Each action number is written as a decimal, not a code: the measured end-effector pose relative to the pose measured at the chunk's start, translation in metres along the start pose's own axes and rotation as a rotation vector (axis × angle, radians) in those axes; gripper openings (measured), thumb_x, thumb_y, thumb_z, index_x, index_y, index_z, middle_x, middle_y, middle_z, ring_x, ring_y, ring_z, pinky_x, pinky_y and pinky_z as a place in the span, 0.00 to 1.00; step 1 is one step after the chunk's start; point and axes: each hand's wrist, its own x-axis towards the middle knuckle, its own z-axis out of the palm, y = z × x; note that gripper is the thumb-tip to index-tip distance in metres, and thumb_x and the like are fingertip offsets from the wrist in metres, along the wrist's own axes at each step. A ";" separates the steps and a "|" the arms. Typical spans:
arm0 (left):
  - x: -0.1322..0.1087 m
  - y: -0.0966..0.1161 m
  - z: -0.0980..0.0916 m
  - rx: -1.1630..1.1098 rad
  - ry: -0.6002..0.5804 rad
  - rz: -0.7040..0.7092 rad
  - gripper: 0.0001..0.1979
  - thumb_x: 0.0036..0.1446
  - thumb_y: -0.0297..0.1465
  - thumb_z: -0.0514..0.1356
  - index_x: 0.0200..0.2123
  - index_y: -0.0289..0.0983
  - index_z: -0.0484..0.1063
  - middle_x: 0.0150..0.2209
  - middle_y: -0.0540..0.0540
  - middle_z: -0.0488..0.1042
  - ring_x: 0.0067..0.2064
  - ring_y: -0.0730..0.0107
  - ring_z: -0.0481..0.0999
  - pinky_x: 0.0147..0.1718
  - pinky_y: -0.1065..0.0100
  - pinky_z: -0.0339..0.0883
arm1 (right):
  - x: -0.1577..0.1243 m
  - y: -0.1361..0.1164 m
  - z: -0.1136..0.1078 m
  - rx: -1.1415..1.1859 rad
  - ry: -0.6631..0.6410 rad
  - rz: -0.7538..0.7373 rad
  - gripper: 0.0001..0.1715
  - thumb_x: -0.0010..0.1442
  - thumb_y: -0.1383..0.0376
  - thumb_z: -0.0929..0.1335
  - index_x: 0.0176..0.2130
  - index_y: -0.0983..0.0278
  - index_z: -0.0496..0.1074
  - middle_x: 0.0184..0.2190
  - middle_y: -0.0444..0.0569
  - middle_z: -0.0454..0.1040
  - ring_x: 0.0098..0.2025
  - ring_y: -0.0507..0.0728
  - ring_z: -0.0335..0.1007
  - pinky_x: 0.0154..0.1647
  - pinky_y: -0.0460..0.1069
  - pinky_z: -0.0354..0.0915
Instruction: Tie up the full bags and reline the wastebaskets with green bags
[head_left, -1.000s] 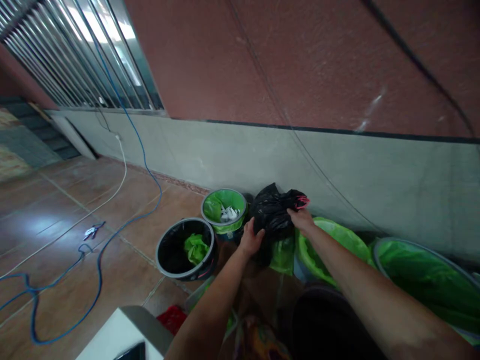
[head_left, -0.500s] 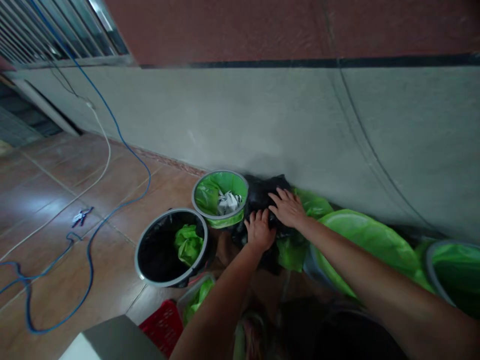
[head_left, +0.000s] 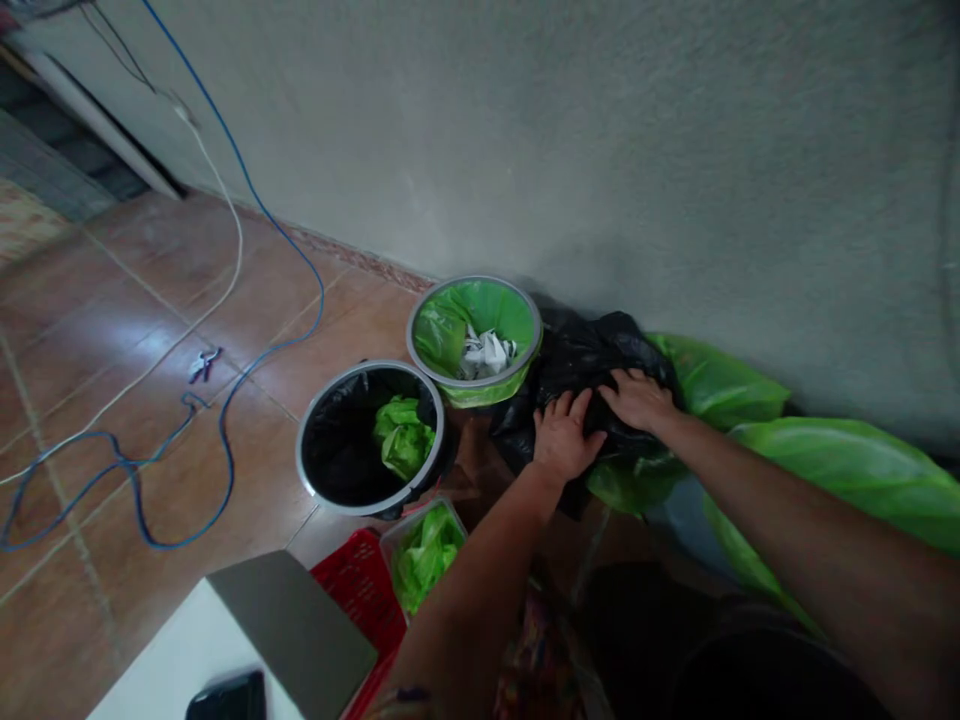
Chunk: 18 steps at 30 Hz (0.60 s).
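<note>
A crumpled black plastic bag [head_left: 577, 350] lies against the foot of the wall, and both hands press on it from above. My left hand [head_left: 566, 435] rests on its near side with the fingers spread. Flat on its right part lies my right hand [head_left: 639, 400], fingers apart. Just left of the bag stands a bin with a green liner [head_left: 474, 290] and crumpled white paper inside. Nearer to me is a bin with a black liner [head_left: 337, 440], which holds a bunched green bag [head_left: 405, 437]. Green plastic [head_left: 720, 385] spreads out to the right of the black bag.
A large green-lined container [head_left: 847, 465] stands at the right. In front are a small clear tub [head_left: 427, 550] of green plastic, a red basket [head_left: 364, 580] and a white box [head_left: 217, 640]. A blue cable [head_left: 225, 440] and keys [head_left: 202, 365] lie on the tiles.
The view has tilted down and shifted left, so bins and bag appear higher and further right. Both hands stay on the black bag, which now looks flatter and wider.
</note>
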 end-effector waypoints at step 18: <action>-0.246 -0.105 -0.043 0.128 0.101 -1.022 0.34 0.58 0.27 0.53 0.69 0.29 0.55 0.61 0.25 0.68 0.52 0.45 0.79 0.47 0.53 0.73 | -0.256 -0.061 -0.044 0.718 0.118 -0.170 0.18 0.63 0.63 0.64 0.50 0.62 0.74 0.51 0.54 0.76 0.44 0.57 0.76 0.48 0.52 0.70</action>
